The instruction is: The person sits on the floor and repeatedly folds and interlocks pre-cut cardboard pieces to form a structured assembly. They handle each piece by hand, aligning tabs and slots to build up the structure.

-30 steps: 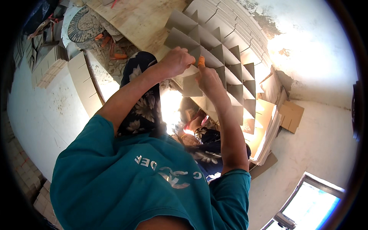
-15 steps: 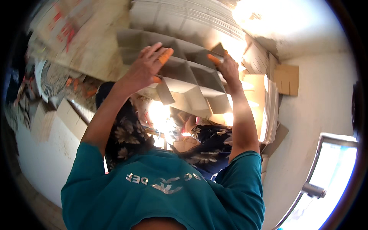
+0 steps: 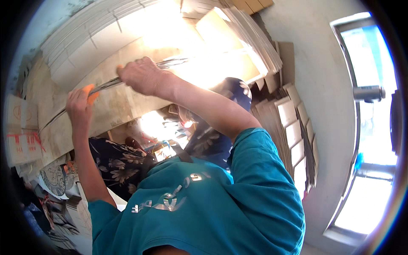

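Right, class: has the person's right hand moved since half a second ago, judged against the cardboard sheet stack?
Yes: the right hand has moved leftward, away from the cardboard sheet stack and closer to the red-marked carton.

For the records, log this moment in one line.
left hand: gripping flattened cardboard divider | right hand: gripping same | slotted cardboard sheets: stacked on plywood tabletop

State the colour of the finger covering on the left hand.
The finger covering on the left hand is plain orange, seen best in the head view.
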`<state>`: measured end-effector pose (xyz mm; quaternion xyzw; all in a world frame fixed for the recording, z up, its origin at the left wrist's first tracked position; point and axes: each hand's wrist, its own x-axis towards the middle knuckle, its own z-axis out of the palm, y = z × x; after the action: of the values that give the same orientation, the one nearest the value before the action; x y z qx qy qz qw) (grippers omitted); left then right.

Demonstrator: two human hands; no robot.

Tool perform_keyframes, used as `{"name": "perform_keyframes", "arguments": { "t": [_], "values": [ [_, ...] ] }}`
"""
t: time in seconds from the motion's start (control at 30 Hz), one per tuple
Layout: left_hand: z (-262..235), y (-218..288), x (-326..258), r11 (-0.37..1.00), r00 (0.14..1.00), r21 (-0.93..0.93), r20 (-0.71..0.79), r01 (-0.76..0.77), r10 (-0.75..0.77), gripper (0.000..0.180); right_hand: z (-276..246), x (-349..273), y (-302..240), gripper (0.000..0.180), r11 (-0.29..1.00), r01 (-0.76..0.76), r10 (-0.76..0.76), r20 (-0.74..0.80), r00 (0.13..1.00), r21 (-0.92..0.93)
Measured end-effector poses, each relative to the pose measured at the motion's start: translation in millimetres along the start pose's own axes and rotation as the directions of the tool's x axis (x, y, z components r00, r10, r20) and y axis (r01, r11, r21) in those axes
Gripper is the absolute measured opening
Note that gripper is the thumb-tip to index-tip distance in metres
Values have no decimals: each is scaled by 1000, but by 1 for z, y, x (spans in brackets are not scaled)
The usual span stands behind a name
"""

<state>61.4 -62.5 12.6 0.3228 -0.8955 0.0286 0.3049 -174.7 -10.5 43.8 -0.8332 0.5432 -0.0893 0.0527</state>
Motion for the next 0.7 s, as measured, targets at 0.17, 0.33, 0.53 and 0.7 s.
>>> {"name": "perform_keyframes", "arguments": {
  "t": [0.17, 0.33, 0.53, 0.7],
  "values": [
    [-36, 107, 34, 969, 961, -83, -175, -232, 215, 36, -86, -91, -53, 51, 979, -21, 2, -95, 995, -204],
    [-35, 153, 44, 919, 906, -153, -292, -362, 308, 52, -119, -238, -31, 59, 834, -429, 363, -240, 900, -348],
    [-5, 144, 34, 917, 909, -172, -289, -359, 302, 57, -132, -477, 22, 34, 103, -869, 628, -646, 435, -484],
    [15, 140, 24, 945, 956, -172, -141, -278, 256, 58, -131, -624, 41, 30, -164, -883, 670, -707, 227, -440]
  ]
}}
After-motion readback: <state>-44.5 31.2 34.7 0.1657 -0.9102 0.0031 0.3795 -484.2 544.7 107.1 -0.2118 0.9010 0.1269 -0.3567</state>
